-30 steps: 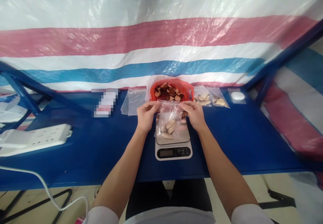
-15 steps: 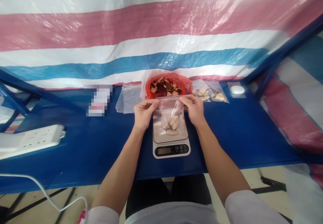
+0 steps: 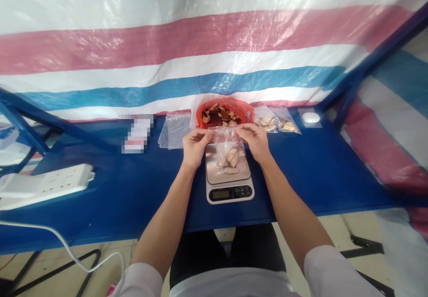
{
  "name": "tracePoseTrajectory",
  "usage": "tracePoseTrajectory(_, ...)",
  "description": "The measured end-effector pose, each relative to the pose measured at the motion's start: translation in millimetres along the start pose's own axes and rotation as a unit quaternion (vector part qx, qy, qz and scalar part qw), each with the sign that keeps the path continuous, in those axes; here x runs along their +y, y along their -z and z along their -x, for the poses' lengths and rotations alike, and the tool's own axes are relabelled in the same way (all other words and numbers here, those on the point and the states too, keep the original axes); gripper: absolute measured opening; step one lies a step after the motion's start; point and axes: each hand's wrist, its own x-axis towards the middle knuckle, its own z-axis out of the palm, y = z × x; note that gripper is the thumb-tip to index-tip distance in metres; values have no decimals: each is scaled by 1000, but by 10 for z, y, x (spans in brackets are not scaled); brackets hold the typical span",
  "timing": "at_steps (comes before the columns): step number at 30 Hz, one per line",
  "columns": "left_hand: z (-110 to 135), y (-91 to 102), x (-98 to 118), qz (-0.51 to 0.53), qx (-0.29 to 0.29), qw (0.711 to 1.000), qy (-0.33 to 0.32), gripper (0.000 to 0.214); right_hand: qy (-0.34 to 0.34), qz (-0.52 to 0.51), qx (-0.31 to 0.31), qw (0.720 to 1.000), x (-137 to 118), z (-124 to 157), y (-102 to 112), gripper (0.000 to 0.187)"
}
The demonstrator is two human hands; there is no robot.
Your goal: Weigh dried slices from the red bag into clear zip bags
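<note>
My left hand (image 3: 195, 147) and my right hand (image 3: 254, 142) pinch the top edge of a clear zip bag (image 3: 230, 135), one at each side. Pale, chunky slices (image 3: 231, 158) lie bunched low inside it. The bag hangs over the steel platform of a digital kitchen scale (image 3: 229, 193), and I cannot tell whether it touches. Just behind my hands, a red plastic bag (image 3: 209, 115) holds brown slices (image 3: 222, 116).
A blue table (image 3: 301, 176) carries everything. Two clear bags of pale slices (image 3: 269, 121) lie to the right of the red bag, and a flat clear bag (image 3: 174, 132) lies to its left. A white power strip (image 3: 43, 185) sits at the left, and a pixelated item (image 3: 137, 134) lies at the back.
The zip bag now hangs straighter and narrower, with its slices gathered closer together. Both hands still grip its top edge. The view has shifted slightly.
</note>
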Motion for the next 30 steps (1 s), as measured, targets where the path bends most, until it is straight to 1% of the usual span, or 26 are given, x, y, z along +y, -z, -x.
tracePoseTrajectory(7,0,-10,-16,8,-12,999,33,26,3,5,-13,1000,11,19,-11,28)
tracePoseTrajectory(14,14,-13,-28,-5,-27,999,20,25,14,2,-5,1000,17,23,-31,23)
tracePoseTrajectory(17,19,-14,-26,-16,-36,999,20,24,29,8,11,999,1,34,-39,20)
tracePoseTrajectory(20,17,-16,-17,-23,-43,999,19,24,29,17,40,999,-20,43,-53,20)
tracePoseTrajectory(22,15,-19,-11,-22,-45,998,22,24,29,21,48,998,-30,47,-65,20)
tracePoseTrajectory(27,13,-20,1,-23,-35,999,18,22,36,6,36,999,-21,50,-78,20)
tracePoseTrajectory(30,17,-6,13,-38,-34,999,11,20,19,7,20,1000,7,40,-72,25)
